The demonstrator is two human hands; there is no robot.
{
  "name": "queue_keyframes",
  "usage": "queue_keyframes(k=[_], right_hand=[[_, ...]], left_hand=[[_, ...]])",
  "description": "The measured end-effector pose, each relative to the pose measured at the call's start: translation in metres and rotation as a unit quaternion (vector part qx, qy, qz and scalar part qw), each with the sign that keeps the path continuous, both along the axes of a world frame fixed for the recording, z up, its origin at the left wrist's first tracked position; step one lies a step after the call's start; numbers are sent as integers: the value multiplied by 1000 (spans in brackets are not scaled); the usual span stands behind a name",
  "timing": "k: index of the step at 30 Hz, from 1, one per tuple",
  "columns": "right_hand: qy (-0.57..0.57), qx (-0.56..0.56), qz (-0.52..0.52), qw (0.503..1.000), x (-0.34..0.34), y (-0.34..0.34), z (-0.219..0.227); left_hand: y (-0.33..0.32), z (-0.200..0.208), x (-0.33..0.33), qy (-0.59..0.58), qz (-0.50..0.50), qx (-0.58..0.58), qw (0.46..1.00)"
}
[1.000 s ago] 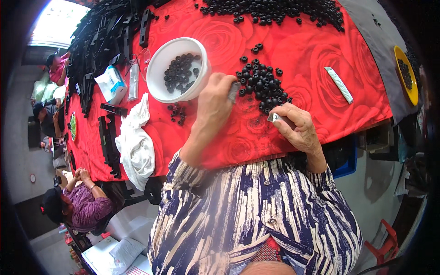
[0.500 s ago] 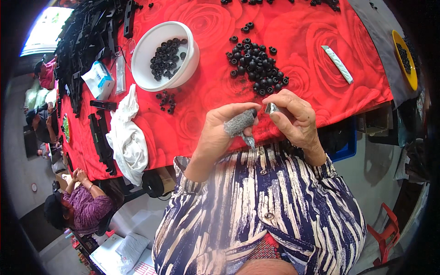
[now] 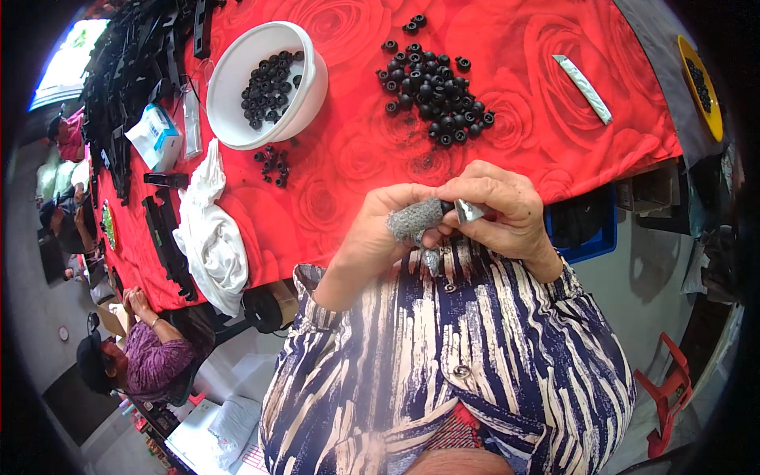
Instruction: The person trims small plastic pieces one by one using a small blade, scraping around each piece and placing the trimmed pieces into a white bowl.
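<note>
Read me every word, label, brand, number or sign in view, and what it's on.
Nothing can be quoted.
Blue-and-white box: print too small to read.
Red-marked white surface, lower left: blurred.
Round wall dial: too small.
Black round parts: no lettering visible.

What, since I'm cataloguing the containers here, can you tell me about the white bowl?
The white bowl is round and fairly deep, with smooth, plain walls and a thin rim; it looks like plastic. It appears to stand upright, open at the top, on the red rose-patterned cloth, ahead and to the person's left. Inside, small black pieces cover part of its bottom. More loose black pieces lie outside by its near side. Neither the left hand nor the right hand touches it.
</note>
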State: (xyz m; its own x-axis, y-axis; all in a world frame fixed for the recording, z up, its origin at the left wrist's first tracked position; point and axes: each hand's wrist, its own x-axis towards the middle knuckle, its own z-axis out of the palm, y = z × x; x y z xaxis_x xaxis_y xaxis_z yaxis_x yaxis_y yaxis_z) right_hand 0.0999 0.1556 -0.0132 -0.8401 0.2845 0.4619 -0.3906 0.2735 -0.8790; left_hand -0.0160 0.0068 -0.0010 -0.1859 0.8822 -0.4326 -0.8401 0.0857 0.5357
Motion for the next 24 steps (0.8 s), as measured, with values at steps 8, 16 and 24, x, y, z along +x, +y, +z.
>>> queue_keyframes(k=[8,16,24], right_hand=[[112,17,-12,994,5,-7,6],[152,60,1,987,11,-3,12],[165,58,-22,984,13,-5,11]], left_hand=[[-5,15,7,-29,-53,21,998],[-6,17,10,-24,-88,34,995],[-6,17,17,-27,-46,47,997]])
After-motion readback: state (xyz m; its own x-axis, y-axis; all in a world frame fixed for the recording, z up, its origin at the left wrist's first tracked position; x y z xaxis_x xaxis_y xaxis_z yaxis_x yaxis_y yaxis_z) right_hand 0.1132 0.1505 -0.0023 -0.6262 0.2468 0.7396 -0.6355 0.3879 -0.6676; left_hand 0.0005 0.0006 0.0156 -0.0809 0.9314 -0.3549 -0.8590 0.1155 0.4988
